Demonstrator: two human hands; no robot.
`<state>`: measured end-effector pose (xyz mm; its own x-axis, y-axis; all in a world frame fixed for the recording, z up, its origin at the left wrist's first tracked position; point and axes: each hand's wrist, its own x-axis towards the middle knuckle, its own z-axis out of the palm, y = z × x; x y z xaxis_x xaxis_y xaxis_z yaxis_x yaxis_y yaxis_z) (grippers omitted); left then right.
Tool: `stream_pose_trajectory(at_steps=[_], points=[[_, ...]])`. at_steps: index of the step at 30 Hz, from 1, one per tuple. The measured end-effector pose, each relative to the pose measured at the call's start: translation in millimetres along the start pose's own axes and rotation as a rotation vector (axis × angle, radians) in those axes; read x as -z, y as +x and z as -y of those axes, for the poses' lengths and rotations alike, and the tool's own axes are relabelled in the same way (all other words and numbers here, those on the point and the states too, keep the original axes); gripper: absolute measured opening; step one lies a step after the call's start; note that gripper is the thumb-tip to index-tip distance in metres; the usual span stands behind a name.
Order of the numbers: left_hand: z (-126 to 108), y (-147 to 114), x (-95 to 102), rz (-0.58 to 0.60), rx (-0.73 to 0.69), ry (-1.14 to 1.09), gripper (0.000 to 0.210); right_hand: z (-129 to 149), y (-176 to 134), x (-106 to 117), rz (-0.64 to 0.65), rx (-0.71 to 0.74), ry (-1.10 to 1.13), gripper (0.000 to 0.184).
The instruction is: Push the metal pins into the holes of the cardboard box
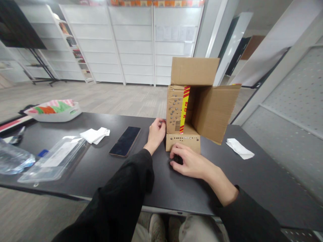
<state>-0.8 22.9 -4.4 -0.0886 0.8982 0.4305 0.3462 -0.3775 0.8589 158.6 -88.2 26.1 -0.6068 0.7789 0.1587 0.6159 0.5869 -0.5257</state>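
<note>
A cardboard box point(176, 109) stands on the dark table with its flaps spread and its opening facing me. Small grey round heads and dark holes dot its left front flap, which carries a red and yellow tape strip point(185, 109). A lower flap point(184, 137) has a row of holes and grey heads. My left hand point(156, 132) is beside the box's left edge, its fingers curled in; anything between them is hidden. My right hand point(189, 161) is low in front of the lower flap, fingers and thumb bent around something dark that I cannot make out.
Left of my hands lie a phone point(125, 142), folded white tissues point(94, 135), a clear plastic case point(57, 159) and a plastic bottle point(15, 158). A white basket point(57, 116) sits at the far left. Another tissue point(239, 148) lies right of the box.
</note>
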Motion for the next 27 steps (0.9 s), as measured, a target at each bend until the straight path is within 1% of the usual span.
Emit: stream_pose_trajectory(at_steps=[9,13,16,22,27], points=[[0.4,0.0,0.4,0.01,-0.003,0.008,0.016,-1.6,0.6,0.6,0.003,0.013,-0.022,0.005],[1.5,0.4,0.4,0.009,-0.013,0.004,0.016,0.4,1.0,2.1,-0.039,0.015,-0.019,0.002],[1.6,0.6,0.2,0.008,-0.014,-0.007,0.016,-0.1,3.1,4.0,-0.118,0.018,-0.045,0.006],[1.7,0.4,0.3,0.013,-0.012,0.018,0.018,-9.4,7.2,5.3,-0.358,-0.039,-0.145,0.01],[4.2,0.9,0.1,0.015,-0.021,0.031,0.018,-20.2,9.5,3.1,-0.477,-0.07,-0.195,0.017]])
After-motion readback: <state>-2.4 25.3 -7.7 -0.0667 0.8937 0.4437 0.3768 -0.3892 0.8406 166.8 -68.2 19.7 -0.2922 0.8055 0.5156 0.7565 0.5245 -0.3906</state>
